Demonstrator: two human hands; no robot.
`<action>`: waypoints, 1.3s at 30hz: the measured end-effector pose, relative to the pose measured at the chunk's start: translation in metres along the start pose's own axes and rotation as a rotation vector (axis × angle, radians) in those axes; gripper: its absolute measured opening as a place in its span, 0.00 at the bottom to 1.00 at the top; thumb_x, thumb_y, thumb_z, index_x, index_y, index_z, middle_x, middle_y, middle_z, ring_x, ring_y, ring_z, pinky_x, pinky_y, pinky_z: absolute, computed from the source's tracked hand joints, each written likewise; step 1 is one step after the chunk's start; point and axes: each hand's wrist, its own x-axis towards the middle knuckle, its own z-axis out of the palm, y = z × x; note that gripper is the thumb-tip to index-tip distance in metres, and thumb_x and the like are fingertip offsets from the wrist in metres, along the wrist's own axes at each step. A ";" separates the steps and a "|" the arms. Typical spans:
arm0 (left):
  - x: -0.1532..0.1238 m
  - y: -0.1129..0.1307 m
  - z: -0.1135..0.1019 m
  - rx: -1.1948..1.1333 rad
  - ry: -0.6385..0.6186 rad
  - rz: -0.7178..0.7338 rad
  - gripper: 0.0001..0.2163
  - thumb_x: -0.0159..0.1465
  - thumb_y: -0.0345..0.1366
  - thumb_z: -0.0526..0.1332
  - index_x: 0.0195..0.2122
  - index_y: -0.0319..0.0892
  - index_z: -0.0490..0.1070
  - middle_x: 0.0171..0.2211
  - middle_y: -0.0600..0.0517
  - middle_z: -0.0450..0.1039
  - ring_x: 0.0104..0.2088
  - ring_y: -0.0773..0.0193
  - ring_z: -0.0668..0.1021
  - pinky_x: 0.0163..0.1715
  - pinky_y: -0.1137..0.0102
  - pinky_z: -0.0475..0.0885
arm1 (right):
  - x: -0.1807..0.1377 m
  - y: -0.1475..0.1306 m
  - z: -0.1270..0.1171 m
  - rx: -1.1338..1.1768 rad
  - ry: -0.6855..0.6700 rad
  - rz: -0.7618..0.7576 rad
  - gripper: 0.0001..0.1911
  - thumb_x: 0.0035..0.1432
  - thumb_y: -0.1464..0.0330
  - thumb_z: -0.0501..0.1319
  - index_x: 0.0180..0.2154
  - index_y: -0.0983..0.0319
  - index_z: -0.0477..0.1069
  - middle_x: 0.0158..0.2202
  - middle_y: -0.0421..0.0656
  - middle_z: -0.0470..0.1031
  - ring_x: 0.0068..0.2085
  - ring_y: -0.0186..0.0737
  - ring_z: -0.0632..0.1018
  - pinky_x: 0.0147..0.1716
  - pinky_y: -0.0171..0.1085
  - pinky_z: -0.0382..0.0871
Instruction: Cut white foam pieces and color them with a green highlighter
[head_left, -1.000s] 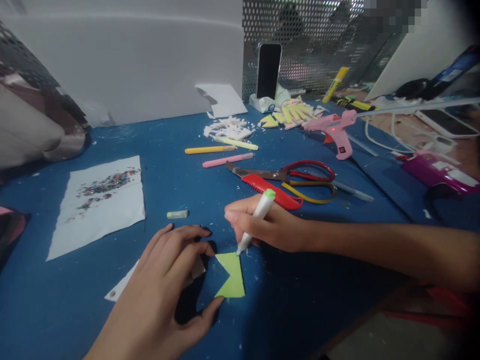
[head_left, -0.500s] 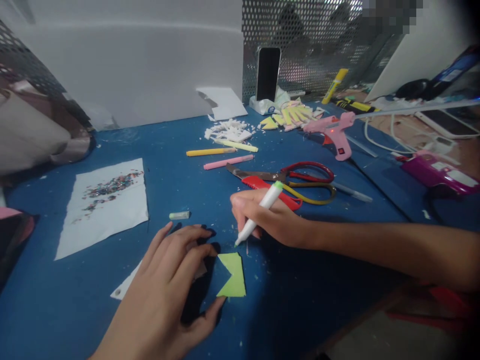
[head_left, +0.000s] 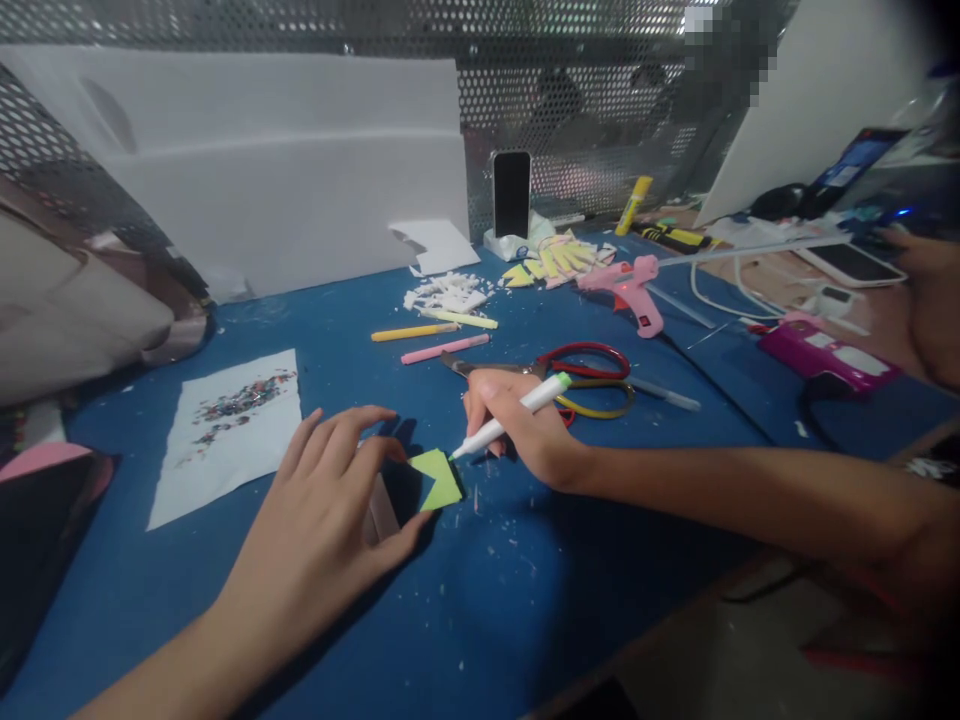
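Thumb and index finger of my left hand grip a small light-green notched piece of card by its left side, on the blue tabletop. Something pale shows under the palm, mostly covered. My right hand is closed around a white marker with a green end, held slanted like a pen. Its tip is at the upper right edge of the green piece, touching or very near it. Scissors with red and yellow handles lie just behind the right hand, which partly covers them.
On the left lies a white sheet with colourful bits. Orange and pink pens lie behind, near white scraps. Rightward are a pink glue gun, its cable and a purple device. A phone stands at the back.
The view has tilted up and shifted. The marker tip has come to the green piece's edge, which is turned slightly. The marker cap and white triangular piece by my left hand are now hidden.
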 end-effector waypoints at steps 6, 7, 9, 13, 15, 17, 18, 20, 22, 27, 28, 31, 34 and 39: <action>0.022 -0.004 0.014 0.042 0.007 0.032 0.19 0.61 0.55 0.58 0.40 0.43 0.66 0.53 0.42 0.66 0.55 0.46 0.68 0.58 0.43 0.60 | 0.000 0.001 0.000 0.003 0.013 -0.028 0.22 0.69 0.62 0.52 0.24 0.65 0.68 0.17 0.34 0.62 0.18 0.26 0.63 0.19 0.29 0.57; 0.024 -0.004 0.014 0.047 0.011 0.036 0.21 0.61 0.57 0.58 0.40 0.42 0.66 0.53 0.41 0.66 0.56 0.45 0.68 0.59 0.43 0.58 | 0.000 0.001 0.000 0.004 0.015 -0.032 0.22 0.69 0.62 0.52 0.24 0.65 0.68 0.17 0.35 0.62 0.19 0.26 0.64 0.19 0.29 0.57; 0.022 -0.003 0.013 0.056 0.022 0.041 0.25 0.60 0.60 0.57 0.42 0.42 0.66 0.54 0.41 0.65 0.56 0.45 0.67 0.61 0.42 0.54 | 0.000 0.000 0.000 0.006 0.016 -0.036 0.22 0.69 0.62 0.52 0.24 0.65 0.68 0.18 0.35 0.62 0.19 0.26 0.64 0.19 0.29 0.57; 0.004 -0.001 0.003 0.057 0.054 0.013 0.28 0.58 0.62 0.57 0.47 0.42 0.64 0.55 0.43 0.64 0.55 0.47 0.68 0.60 0.43 0.57 | 0.000 -0.004 0.001 0.010 0.005 -0.023 0.20 0.69 0.63 0.52 0.26 0.65 0.67 0.19 0.34 0.62 0.18 0.24 0.63 0.17 0.27 0.56; -0.010 -0.001 -0.001 0.054 0.062 -0.002 0.30 0.58 0.62 0.58 0.50 0.43 0.63 0.55 0.43 0.63 0.55 0.47 0.67 0.59 0.43 0.58 | 0.000 -0.006 0.001 0.017 -0.014 -0.010 0.18 0.69 0.63 0.52 0.27 0.65 0.66 0.19 0.33 0.61 0.18 0.24 0.63 0.16 0.27 0.55; -0.023 -0.002 -0.001 0.068 0.050 -0.028 0.31 0.58 0.61 0.59 0.54 0.43 0.61 0.56 0.43 0.62 0.55 0.46 0.66 0.59 0.43 0.59 | -0.001 -0.006 0.002 0.029 -0.046 0.004 0.17 0.69 0.62 0.52 0.29 0.64 0.66 0.18 0.33 0.61 0.17 0.24 0.62 0.16 0.27 0.54; -0.028 -0.003 -0.001 0.070 0.039 -0.036 0.31 0.58 0.59 0.59 0.55 0.43 0.60 0.56 0.44 0.62 0.55 0.46 0.67 0.58 0.43 0.60 | -0.002 -0.006 0.002 0.036 -0.065 0.010 0.16 0.69 0.62 0.53 0.30 0.64 0.66 0.18 0.32 0.60 0.17 0.24 0.62 0.16 0.26 0.54; -0.034 -0.005 0.001 0.070 0.015 -0.047 0.28 0.59 0.56 0.59 0.55 0.44 0.61 0.56 0.44 0.62 0.55 0.47 0.66 0.58 0.43 0.60 | -0.003 -0.005 0.002 0.048 -0.098 0.021 0.15 0.68 0.62 0.53 0.31 0.64 0.65 0.16 0.32 0.60 0.16 0.24 0.62 0.16 0.26 0.55; -0.035 -0.006 0.003 0.061 0.000 -0.052 0.25 0.60 0.55 0.59 0.53 0.44 0.62 0.56 0.45 0.62 0.55 0.48 0.66 0.59 0.43 0.59 | -0.004 -0.006 0.003 0.055 -0.124 0.041 0.14 0.68 0.61 0.54 0.32 0.64 0.65 0.16 0.32 0.61 0.16 0.25 0.63 0.16 0.27 0.56; -0.028 0.001 0.005 0.036 0.021 -0.031 0.25 0.60 0.55 0.60 0.51 0.44 0.63 0.56 0.45 0.62 0.56 0.48 0.66 0.59 0.44 0.61 | -0.002 -0.007 0.005 0.032 -0.118 0.099 0.10 0.67 0.61 0.56 0.41 0.63 0.64 0.20 0.33 0.65 0.22 0.28 0.67 0.23 0.29 0.62; -0.026 0.003 0.005 0.046 0.026 -0.013 0.25 0.60 0.56 0.60 0.51 0.43 0.63 0.56 0.44 0.62 0.57 0.48 0.66 0.59 0.43 0.60 | -0.002 -0.006 0.005 0.017 -0.109 0.094 0.10 0.66 0.61 0.57 0.42 0.63 0.64 0.22 0.34 0.65 0.24 0.29 0.68 0.25 0.29 0.63; -0.026 0.008 0.006 0.098 0.039 0.061 0.28 0.59 0.60 0.58 0.50 0.41 0.64 0.57 0.41 0.62 0.58 0.46 0.66 0.60 0.42 0.57 | -0.001 -0.007 0.005 -0.051 -0.087 0.067 0.10 0.65 0.62 0.59 0.42 0.62 0.66 0.29 0.37 0.67 0.29 0.30 0.70 0.29 0.30 0.64; -0.030 0.011 0.004 0.155 0.060 0.106 0.33 0.59 0.62 0.56 0.52 0.37 0.65 0.58 0.38 0.62 0.59 0.44 0.65 0.61 0.43 0.55 | -0.001 -0.010 0.005 -0.139 -0.088 0.046 0.09 0.63 0.65 0.60 0.44 0.62 0.67 0.35 0.40 0.68 0.34 0.32 0.71 0.33 0.32 0.65; -0.047 0.018 0.003 0.163 0.221 0.328 0.25 0.62 0.50 0.61 0.52 0.35 0.69 0.51 0.43 0.73 0.55 0.49 0.70 0.65 0.45 0.48 | -0.005 -0.020 0.004 -0.096 -0.245 0.049 0.17 0.67 0.59 0.52 0.47 0.66 0.68 0.39 0.46 0.72 0.36 0.35 0.73 0.36 0.35 0.67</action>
